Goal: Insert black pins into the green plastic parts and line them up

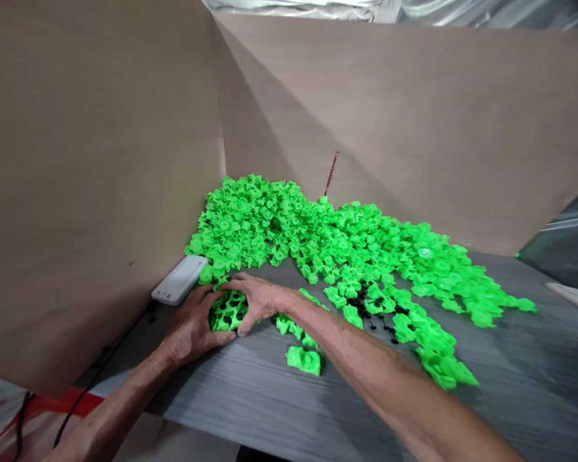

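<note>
grey tabletop (pixel 250 385), heaped green pieces (pixel 250 218), small black parts (pixel 359 303), seemingly a white power bank (pixel 180 280)

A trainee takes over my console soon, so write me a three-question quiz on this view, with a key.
1. Which two colours are the pieces between the left hand and right hand?
2. True or false: in the picture, the white device lies left of the right hand.
3. What rises above the green pile? A: black cable; B: thin reddish rod; C: white device.

Key: 1 green and black; 2 true; 3 B.

Both hands (pixel 189 328) are bare, joined to lean, uncovered forearms (pixel 361 369).
</note>
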`<act>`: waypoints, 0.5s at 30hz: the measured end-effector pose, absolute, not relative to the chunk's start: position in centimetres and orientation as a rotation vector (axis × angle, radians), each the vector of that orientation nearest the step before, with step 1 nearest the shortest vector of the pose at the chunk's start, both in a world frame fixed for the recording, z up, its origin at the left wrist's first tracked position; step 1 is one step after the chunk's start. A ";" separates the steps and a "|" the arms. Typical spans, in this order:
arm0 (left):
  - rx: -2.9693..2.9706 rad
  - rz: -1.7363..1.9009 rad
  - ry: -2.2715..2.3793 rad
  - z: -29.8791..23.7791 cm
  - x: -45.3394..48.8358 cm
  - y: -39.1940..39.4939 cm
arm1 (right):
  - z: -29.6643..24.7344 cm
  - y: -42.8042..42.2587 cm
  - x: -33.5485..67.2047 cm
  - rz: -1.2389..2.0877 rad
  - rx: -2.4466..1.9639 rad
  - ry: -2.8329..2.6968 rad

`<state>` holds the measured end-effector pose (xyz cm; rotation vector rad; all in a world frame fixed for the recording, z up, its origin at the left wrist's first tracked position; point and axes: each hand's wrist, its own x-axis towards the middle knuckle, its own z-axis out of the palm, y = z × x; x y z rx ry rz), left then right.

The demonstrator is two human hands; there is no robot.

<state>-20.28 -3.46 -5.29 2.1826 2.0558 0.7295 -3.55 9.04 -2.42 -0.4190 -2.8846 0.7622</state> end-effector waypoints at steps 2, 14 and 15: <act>2.180 0.766 2.034 -5.3 -20.2 -3.5 | -2.8 9.2 -3.6 0.790 -0.428 -2.854; 2.160 1.064 1.955 -3.7 -20.1 -4.7 | 0.1 8.0 -2.7 0.748 -0.349 -2.771; 2.183 1.082 1.946 -3.3 -19.9 -4.9 | 0.6 7.6 -2.3 0.740 -0.354 -2.766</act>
